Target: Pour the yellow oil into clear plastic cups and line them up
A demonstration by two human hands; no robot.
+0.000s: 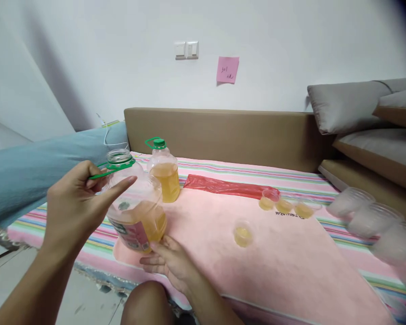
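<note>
A large clear plastic jug with yellow liquid in its lower part tilts at the left; its mouth is uncapped. My left hand grips the green handle at the jug's neck, thumb stretched out along the side. Under the jug's lower right side is my right hand, fingers apart and palm up, touching or very near the base. On the pink towel stands a small clear cup with yellow liquid. Several similar cups stand in a row farther back.
A second jug with a green cap stands behind the first. A red plastic bag lies along the towel's far edge. Stacked clear cups lie at the right, near grey cushions. A brown backrest lines the wall.
</note>
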